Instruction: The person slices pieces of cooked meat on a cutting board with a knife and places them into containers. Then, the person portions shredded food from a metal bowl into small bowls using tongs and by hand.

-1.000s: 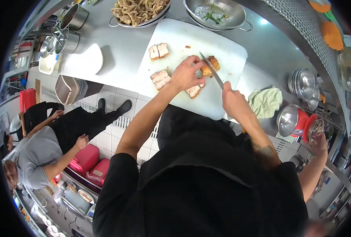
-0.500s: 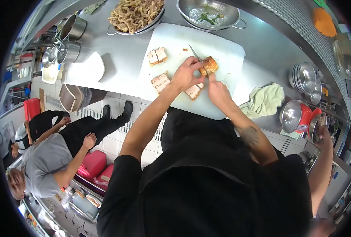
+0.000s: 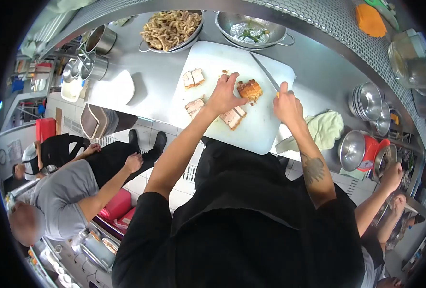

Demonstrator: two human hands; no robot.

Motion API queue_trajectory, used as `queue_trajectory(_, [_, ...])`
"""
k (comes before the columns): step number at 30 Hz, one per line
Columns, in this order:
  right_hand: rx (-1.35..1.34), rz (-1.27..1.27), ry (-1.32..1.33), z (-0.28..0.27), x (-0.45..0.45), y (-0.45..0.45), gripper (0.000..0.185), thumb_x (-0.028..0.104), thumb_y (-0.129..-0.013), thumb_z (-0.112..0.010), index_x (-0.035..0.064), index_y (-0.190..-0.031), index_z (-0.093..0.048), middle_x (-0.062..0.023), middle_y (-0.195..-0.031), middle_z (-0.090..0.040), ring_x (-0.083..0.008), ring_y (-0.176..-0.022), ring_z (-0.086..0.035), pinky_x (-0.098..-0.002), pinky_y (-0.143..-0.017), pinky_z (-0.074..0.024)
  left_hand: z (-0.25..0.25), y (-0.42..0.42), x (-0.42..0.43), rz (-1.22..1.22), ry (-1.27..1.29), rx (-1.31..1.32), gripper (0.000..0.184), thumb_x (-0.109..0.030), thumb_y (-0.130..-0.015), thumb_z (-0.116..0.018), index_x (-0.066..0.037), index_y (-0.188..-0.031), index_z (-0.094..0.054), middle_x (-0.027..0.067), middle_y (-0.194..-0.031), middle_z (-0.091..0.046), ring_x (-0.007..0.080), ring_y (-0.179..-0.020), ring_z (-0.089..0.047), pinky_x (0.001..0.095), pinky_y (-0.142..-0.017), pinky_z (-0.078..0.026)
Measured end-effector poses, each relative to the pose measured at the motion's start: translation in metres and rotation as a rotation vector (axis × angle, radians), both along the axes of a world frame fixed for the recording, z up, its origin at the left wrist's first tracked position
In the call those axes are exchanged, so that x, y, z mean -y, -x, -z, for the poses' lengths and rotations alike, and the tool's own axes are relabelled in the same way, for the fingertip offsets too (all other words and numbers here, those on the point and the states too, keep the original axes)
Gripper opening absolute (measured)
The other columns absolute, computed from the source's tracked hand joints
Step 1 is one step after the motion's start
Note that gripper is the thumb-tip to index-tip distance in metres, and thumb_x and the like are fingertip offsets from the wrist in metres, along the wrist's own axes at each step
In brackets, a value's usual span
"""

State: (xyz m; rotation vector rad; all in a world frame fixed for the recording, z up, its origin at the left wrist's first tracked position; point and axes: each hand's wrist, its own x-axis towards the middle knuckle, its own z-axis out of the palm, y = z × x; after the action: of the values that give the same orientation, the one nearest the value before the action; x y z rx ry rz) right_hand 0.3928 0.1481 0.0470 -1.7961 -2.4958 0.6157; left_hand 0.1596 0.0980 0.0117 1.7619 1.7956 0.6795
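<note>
My right hand (image 3: pixel 288 106) grips a knife (image 3: pixel 266 72), its blade slanting up and left over the right side of the white cutting board (image 3: pixel 222 55). On the board, my left hand (image 3: pixel 225 96) has its thumb and fingers apart. It is just left of a sliced chunk of pork belly (image 3: pixel 250 90) that lies browned skin up; whether the thumb touches it I cannot tell. More cut pork belly (image 3: pixel 194 78) lies at the upper left, with another portion (image 3: pixel 194 106) partly behind my left wrist and one (image 3: pixel 234 117) near the board's front, pale sides showing.
A colander of cooked strips (image 3: pixel 171 30) and a metal colander with greens (image 3: pixel 275 32) stand behind the board. A green cloth (image 3: pixel 325 129) and stacked steel bowls (image 3: pixel 366 101) are at right. Co-workers stand left (image 3: pixel 62 192) and right (image 3: pixel 366 216). A perforated shelf (image 3: pixel 328 33) hangs above.
My right hand has drawn back to the right with the knife, off the pork chunk. My left hand has let go of that chunk and opened beside it.
</note>
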Motion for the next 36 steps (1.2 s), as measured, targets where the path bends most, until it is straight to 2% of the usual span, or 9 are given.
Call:
queue_trajectory(2, [-0.073, -0.011, -0.106, 0.020, -0.009, 0.006, 0.039, 0.012, -0.087, -0.066, 0.0016, -0.113, -0.038, -0.0284, -0.095, -0.060, -0.0472, -0.075, -0.068, -0.0522, -0.062, -0.0575, -0.007, -0.001, 0.000, -0.028, 0.098, 0.059, 0.093, -0.029, -0.066, -0.089, -0.005, -0.143, -0.042, 0.0268, -0.131, -0.046, 0.0420, -0.118, -0.054, 0.0458, -0.101, -0.048])
queue_trajectory(5, [-0.101, -0.040, -0.187, 0.044, -0.016, 0.010, 0.038, 0.013, -0.087, -0.067, 0.0026, -0.111, -0.040, -0.0254, -0.098, -0.061, -0.0432, -0.079, -0.067, -0.0490, -0.062, -0.0581, -0.014, -0.011, -0.001, -0.030, 0.208, 0.053, 0.102, -0.031, -0.065, -0.090, -0.004, -0.148, -0.037, 0.0281, -0.134, -0.045, 0.0415, -0.122, -0.052, 0.0454, -0.103, -0.047])
queue_trajectory(11, [-0.256, -0.139, -0.555, 0.027, 0.021, -0.016, 0.038, 0.008, -0.085, -0.069, 0.0032, -0.118, -0.051, -0.0216, -0.103, -0.059, -0.0400, -0.093, -0.060, -0.0513, -0.083, -0.0532, -0.019, -0.025, -0.014, -0.068, 0.273, -0.064, 0.115, -0.033, -0.058, -0.093, 0.005, -0.148, -0.031, 0.0323, -0.134, -0.044, 0.0468, -0.123, -0.048, 0.0469, -0.104, -0.046])
queue_trajectory(13, [-0.496, -0.136, -0.345, 0.032, 0.041, -0.015, 0.045, 0.004, -0.083, -0.069, 0.0031, -0.125, -0.052, -0.0227, -0.110, -0.059, -0.0416, -0.099, -0.058, -0.0518, -0.091, -0.0489, -0.018, -0.020, -0.012, -0.064, 0.300, -0.092, 0.115, -0.032, -0.056, -0.093, 0.003, -0.149, -0.034, 0.0298, -0.134, -0.046, 0.0445, -0.124, -0.050, 0.0453, -0.104, -0.045])
queue_trajectory(17, [-0.534, -0.251, -0.350, 0.026, 0.023, 0.020, 0.049, 0.001, -0.081, -0.069, 0.0034, -0.127, -0.051, -0.0239, -0.118, -0.058, -0.0431, -0.106, -0.057, -0.0495, -0.092, -0.0493, -0.007, -0.021, -0.020, -0.005, 0.306, -0.121, 0.113, -0.029, -0.056, -0.093, 0.003, -0.147, -0.036, 0.0284, -0.130, -0.049, 0.0434, -0.118, -0.054, 0.0441, -0.102, -0.047])
queue_trajectory(20, [-0.453, -0.279, -0.129, 0.038, 0.003, 0.034, 0.056, -0.002, -0.078, -0.069, 0.0039, -0.130, -0.050, -0.0244, -0.120, -0.059, -0.0448, -0.111, -0.056, -0.0490, -0.094, -0.0487, 0.008, -0.025, -0.026, -0.022, 0.302, -0.188, 0.099, -0.025, -0.054, -0.092, 0.003, -0.138, -0.047, 0.0254, -0.123, -0.053, 0.0412, -0.112, -0.058, 0.0431, -0.098, -0.050])
queue_trajectory(23, [-0.359, -0.364, -0.030, 0.039, -0.009, 0.036, 0.065, -0.001, -0.078, -0.072, 0.0053, -0.137, -0.046, -0.0207, -0.127, -0.058, -0.0419, -0.118, -0.054, -0.0478, -0.099, -0.0470, 0.010, -0.027, -0.026, 0.008, 0.192, -0.085, 0.068, -0.015, -0.055, -0.087, 0.002, -0.115, -0.061, 0.0210, -0.111, -0.057, 0.0385, -0.104, -0.060, 0.0434, -0.092, -0.052])
queue_trajectory(31, [-0.630, -0.540, 0.023, 0.007, 0.026, 0.049, 0.059, 0.000, -0.077, -0.073, 0.0036, -0.131, -0.052, -0.0205, -0.124, -0.059, -0.0400, -0.116, -0.056, -0.0442, -0.098, -0.0484, -0.047, -0.016, 0.058, -0.284, 0.166, 0.011, 0.066, -0.008, -0.062, -0.082, 0.001, -0.123, -0.060, 0.0193, -0.111, -0.057, 0.0363, -0.102, -0.060, 0.0408, -0.088, -0.053])
queue_trajectory(36, [-0.605, -0.605, 0.114, 0.029, 0.039, 0.052, 0.062, 0.002, -0.076, -0.075, 0.0045, -0.134, -0.052, -0.0195, -0.127, -0.058, -0.0394, -0.118, -0.055, -0.0446, -0.101, -0.0468, -0.004, -0.024, 0.088, -0.397, 0.084, 0.021, 0.074, -0.006, -0.061, -0.083, 0.002, -0.130, -0.057, 0.0212, -0.115, -0.056, 0.0353, -0.100, -0.064, 0.0391, -0.085, -0.055])
